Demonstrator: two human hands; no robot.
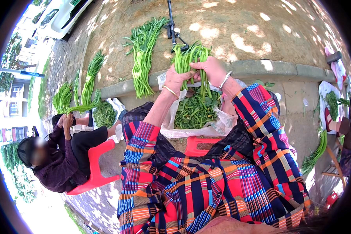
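Observation:
Both of my hands come together over an opened white plastic bag (227,121). Fingers of my left hand (178,78) are closed around a bunch of green vegetable stems (182,59), which looks like water spinach. From the other side my right hand (214,71) also grips the bunch, its fingertips meeting the left ones. Some stems hang below the hands toward the bag. Loose picked green leaves (195,113) fill the bag's middle. A larger bundle of long stems (141,64) lies on the ground to the left of my left hand.
A black stand (170,25) lies or stands just beyond the bunch. A concrete kerb (277,70) runs across. At left a co-worker (64,162) on a red stool (95,167) handles stems beside more bundles (91,74). At right are another person's leg, stems (316,154) and a wooden stool (335,165).

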